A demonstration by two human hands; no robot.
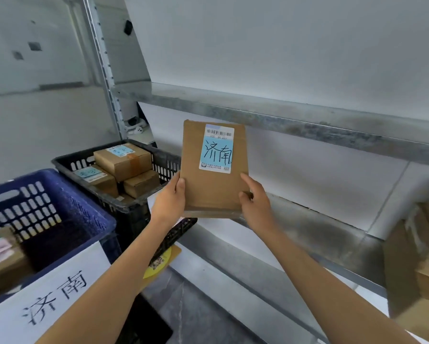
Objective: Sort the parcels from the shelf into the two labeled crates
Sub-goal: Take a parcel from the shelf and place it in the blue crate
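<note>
I hold a flat brown cardboard parcel (pixel 213 189) upright in front of the shelf, its blue label with handwritten characters 济南 facing me. My left hand (pixel 170 199) grips its lower left edge and my right hand (pixel 254 202) grips its lower right edge. A blue crate (pixel 67 199) at lower left carries a white sign with the same characters 济南 and holds a parcel or two. Behind it, a black crate (pixel 163 162) contains several brown boxes with blue labels.
A metal shelf (pixel 320 234) runs across the right with an upper beam (pixel 283 120) above it. More brown parcels (pixel 422 256) sit on the shelf at the far right. A steel upright (pixel 104 68) stands behind the crates. A yellow-marked card lies under the black crate.
</note>
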